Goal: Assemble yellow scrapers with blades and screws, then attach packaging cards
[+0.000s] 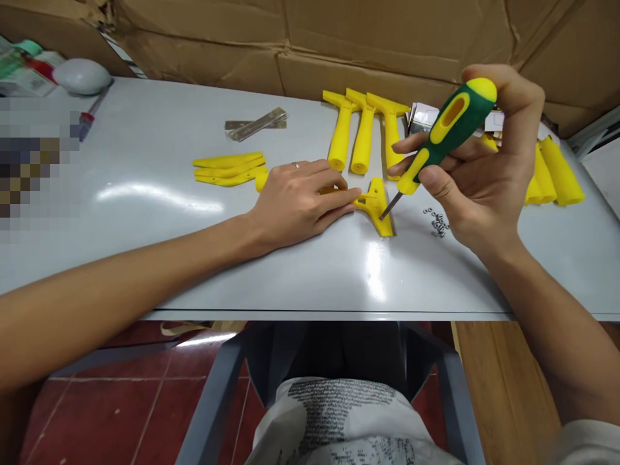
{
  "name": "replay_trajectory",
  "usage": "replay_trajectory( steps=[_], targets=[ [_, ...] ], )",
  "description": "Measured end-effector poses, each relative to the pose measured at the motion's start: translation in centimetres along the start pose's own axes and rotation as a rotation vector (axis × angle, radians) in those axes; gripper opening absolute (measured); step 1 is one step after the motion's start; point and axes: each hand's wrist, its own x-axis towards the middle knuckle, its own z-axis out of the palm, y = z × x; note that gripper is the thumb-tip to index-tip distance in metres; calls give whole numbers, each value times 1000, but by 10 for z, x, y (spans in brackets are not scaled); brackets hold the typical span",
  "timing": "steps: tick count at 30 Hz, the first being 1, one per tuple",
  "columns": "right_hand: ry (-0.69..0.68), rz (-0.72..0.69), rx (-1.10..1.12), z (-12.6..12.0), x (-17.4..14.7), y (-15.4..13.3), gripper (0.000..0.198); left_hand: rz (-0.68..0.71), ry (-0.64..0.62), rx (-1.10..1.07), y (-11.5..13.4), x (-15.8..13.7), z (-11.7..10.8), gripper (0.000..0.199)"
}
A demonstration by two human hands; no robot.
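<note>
At the far left of the desk [121, 252], past a blurred-out patch, you have a pale oval object [82, 76] sitting beside some green and red items too cut off to make out. Moving right, a few slim yellow strips [229, 169] lie side by side, and behind them two flat strips in clear wrap [256, 124] cross one another near the cardboard [339, 64] that lines the back. Your left hand [307, 201] is palm down, its fingers curled over the handle of a yellow T-headed tool [375, 206], which lies flat on the desk in front of you; the handle's end shows past the back of your hand, and the head sticks out beyond your fingertips. Behind it, three more yellow T-shaped tools [361, 132] lie in a row, heads toward the cardboard. Your right hand [489, 161] is partly closed, thumb and fingers pinching a green and yellow screwdriver [440, 132]; you have it tilted, the butt up by your bent forefinger and the tip touching the near arm of the tool's head. Between the tool and your right wrist is a small heap of metal fasteners [438, 224]. Further right, more yellow handles [562, 174] lie partly hidden behind that hand.
</note>
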Motion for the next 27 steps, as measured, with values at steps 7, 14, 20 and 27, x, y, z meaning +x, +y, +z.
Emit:
replay_trajectory(
  steps=[7,14,20,27],
  targets=[
    [38,-8,-18,1,1,-4,82,-19,-23,11,-1,0,2,27],
    [176,2,-170,15,-13,-5,76,-65,-88,157,20,0,-9,27],
    [186,81,-256,16,-11,-12,80,-11,-29,242,27,0,-13,20],
    [186,27,-185,13,-8,-1,92,41,12,172,17,2,-11,20]
  ],
)
